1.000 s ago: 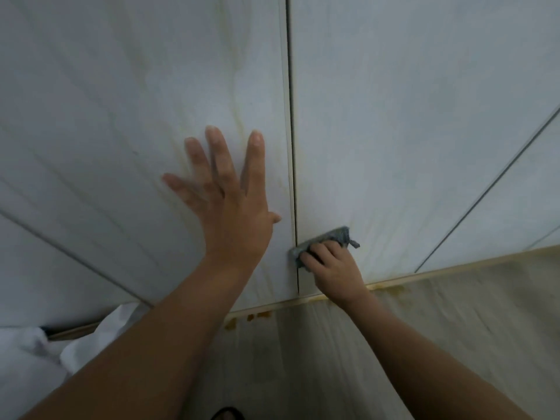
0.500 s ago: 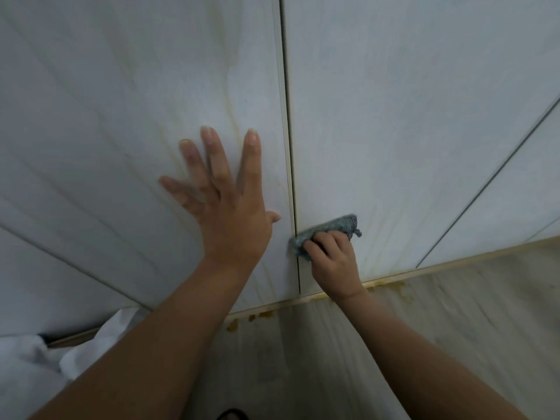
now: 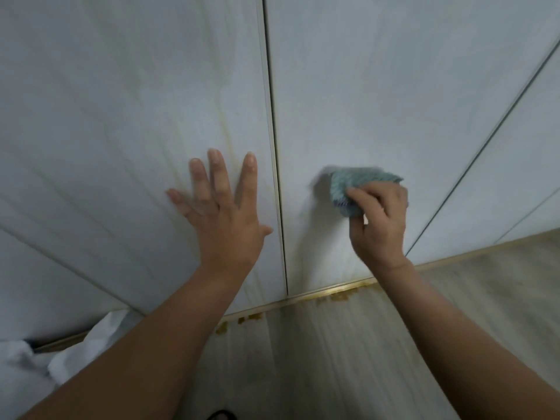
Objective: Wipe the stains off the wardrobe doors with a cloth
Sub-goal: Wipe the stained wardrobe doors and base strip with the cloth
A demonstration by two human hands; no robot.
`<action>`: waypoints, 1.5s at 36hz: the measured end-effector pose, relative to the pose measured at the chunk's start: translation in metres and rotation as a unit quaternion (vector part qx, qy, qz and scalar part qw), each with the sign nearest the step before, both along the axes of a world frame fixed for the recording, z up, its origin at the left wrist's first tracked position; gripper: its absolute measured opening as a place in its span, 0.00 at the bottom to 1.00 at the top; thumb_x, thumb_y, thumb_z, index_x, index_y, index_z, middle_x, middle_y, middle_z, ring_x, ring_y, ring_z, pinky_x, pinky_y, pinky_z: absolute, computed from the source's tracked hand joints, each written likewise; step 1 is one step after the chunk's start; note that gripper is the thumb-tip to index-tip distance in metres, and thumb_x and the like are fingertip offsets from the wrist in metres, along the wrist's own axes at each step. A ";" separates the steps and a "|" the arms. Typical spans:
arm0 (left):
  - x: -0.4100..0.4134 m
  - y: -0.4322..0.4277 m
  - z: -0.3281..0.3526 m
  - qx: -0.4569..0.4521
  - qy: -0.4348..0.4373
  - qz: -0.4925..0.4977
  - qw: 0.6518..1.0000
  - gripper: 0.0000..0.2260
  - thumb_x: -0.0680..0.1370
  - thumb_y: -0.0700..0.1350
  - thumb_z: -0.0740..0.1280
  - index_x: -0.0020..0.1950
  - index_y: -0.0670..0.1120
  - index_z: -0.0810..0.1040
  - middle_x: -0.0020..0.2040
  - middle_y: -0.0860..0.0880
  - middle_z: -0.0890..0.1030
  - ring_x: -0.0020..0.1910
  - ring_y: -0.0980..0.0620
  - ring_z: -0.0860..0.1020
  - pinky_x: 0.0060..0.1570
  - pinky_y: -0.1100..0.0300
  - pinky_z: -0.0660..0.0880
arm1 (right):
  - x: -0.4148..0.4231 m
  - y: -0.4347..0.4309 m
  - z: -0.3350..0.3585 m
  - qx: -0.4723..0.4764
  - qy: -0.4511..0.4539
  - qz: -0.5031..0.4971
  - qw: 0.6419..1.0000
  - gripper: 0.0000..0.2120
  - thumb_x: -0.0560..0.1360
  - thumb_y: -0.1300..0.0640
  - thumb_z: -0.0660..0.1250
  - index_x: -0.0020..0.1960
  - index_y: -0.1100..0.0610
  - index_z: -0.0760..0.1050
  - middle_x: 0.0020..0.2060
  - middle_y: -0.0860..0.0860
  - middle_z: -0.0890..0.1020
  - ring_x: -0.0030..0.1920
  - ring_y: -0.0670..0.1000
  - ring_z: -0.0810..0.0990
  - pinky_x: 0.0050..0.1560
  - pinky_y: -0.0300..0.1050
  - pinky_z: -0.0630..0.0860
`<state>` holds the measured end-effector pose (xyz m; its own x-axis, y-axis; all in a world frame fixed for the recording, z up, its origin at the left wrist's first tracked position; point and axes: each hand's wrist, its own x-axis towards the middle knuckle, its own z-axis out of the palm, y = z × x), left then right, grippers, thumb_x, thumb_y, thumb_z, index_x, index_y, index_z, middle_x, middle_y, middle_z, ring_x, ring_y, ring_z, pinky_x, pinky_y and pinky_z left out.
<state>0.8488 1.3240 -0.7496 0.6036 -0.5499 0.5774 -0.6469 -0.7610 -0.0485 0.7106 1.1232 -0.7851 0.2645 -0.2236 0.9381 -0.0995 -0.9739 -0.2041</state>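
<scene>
Cloth is shifted up-right on right door, gripped by right hand; left hand is pressed flat on left door.

You're in a home, close up against a fitted wardrobe.
Pale wardrobe doors fill the upper frame, split by narrow vertical gaps; a brass-coloured strip runs along their foot, light wood-grain floor spreads across the bottom, and crumpled white fabric lies at lower left.
</scene>
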 end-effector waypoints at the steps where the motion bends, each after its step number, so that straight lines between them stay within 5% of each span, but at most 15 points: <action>1: -0.002 -0.002 -0.002 0.004 0.006 0.001 1.000 0.69 0.60 0.67 0.81 0.84 0.51 0.36 0.80 0.36 0.40 0.78 0.30 0.42 0.68 0.18 0.45 | 0.004 -0.007 0.003 0.004 0.002 -0.009 1.000 0.16 0.71 0.76 0.69 0.54 0.61 0.80 0.46 0.60 0.81 0.47 0.60 0.76 0.59 0.41 0.63; 3: -0.004 -0.008 -0.006 0.003 0.013 0.006 1.000 0.70 0.60 0.68 0.81 0.83 0.50 0.35 0.79 0.34 0.40 0.78 0.29 0.42 0.67 0.18 0.44 | 0.011 -0.017 -0.001 0.003 0.028 -0.015 1.000 0.15 0.69 0.78 0.68 0.51 0.65 0.82 0.45 0.61 0.81 0.47 0.60 0.75 0.60 0.38 0.62; 9: 0.005 -0.017 -0.013 -0.018 0.000 0.005 1.000 0.73 0.58 0.66 0.82 0.82 0.50 0.30 0.78 0.34 0.40 0.77 0.28 0.41 0.65 0.17 0.42 | 0.019 -0.012 -0.066 -0.001 0.089 -0.017 0.996 0.14 0.71 0.75 0.63 0.51 0.62 0.78 0.46 0.60 0.79 0.45 0.60 0.74 0.50 0.51 0.70; 15: 0.006 -0.016 -0.015 -0.031 -0.008 -0.006 0.999 0.74 0.56 0.65 0.83 0.82 0.52 0.29 0.78 0.34 0.41 0.78 0.29 0.40 0.66 0.19 0.38 | 0.001 -0.011 -0.136 -0.002 0.257 0.033 0.966 0.11 0.74 0.71 0.64 0.50 0.62 0.81 0.46 0.58 0.81 0.44 0.59 0.76 0.44 0.55 0.77; 24: 0.003 -0.021 -0.014 -0.034 -0.003 0.001 0.999 0.73 0.56 0.64 0.84 0.82 0.52 0.34 0.77 0.33 0.41 0.76 0.25 0.43 0.64 0.16 0.43 | 0.012 -0.008 -0.068 0.029 0.069 -0.012 0.997 0.14 0.71 0.75 0.65 0.52 0.64 0.81 0.46 0.60 0.81 0.47 0.61 0.75 0.53 0.50 0.71; 37: 0.003 -0.023 -0.015 -0.027 -0.023 0.038 0.999 0.74 0.52 0.66 0.83 0.82 0.49 0.38 0.77 0.30 0.44 0.75 0.19 0.53 0.66 0.15 0.51 | -0.006 -0.019 -0.153 0.064 0.246 0.036 0.967 0.11 0.70 0.73 0.66 0.47 0.63 0.82 0.43 0.57 0.80 0.43 0.59 0.76 0.43 0.55 0.77; 44: -0.001 -0.026 -0.013 -0.028 -0.009 0.043 0.999 0.74 0.51 0.66 0.83 0.82 0.48 0.38 0.77 0.30 0.44 0.75 0.18 0.53 0.65 0.15 0.52 | -0.025 -0.023 -0.092 0.077 0.083 0.013 0.993 0.12 0.70 0.73 0.69 0.52 0.64 0.83 0.46 0.60 0.81 0.48 0.60 0.77 0.61 0.42 0.65; 49: -0.001 -0.024 -0.013 -0.040 -0.005 0.034 0.999 0.72 0.52 0.67 0.82 0.82 0.48 0.39 0.77 0.25 0.46 0.75 0.17 0.52 0.65 0.15 0.50 | -0.022 -0.044 -0.036 0.056 -0.066 -0.010 0.996 0.20 0.69 0.76 0.69 0.56 0.59 0.78 0.50 0.57 0.79 0.49 0.58 0.76 0.56 0.50 0.70; 52: -0.002 -0.023 -0.013 -0.047 -0.001 0.036 0.998 0.70 0.54 0.69 0.79 0.82 0.48 0.40 0.76 0.21 0.52 0.74 0.17 0.52 0.66 0.17 0.48 | -0.012 -0.058 -0.025 0.066 -0.069 -0.006 0.995 0.20 0.68 0.77 0.68 0.55 0.59 0.79 0.52 0.52 0.74 0.51 0.55 0.72 0.48 0.58 0.71; 54: -0.003 -0.023 -0.012 -0.045 0.004 0.037 0.998 0.69 0.54 0.69 0.79 0.82 0.48 0.41 0.76 0.21 0.52 0.75 0.17 0.51 0.66 0.18 0.46 | -0.005 -0.063 -0.034 0.069 -0.036 -0.010 0.997 0.18 0.68 0.76 0.68 0.54 0.61 0.80 0.51 0.52 0.73 0.51 0.56 0.71 0.50 0.55 0.69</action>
<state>0.8460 1.3013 -0.7617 0.6456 -0.4492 0.6176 -0.5883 -0.8082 0.0271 0.7055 1.0604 -0.8191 0.1925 -0.3568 0.9141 -0.0995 -0.9338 -0.3436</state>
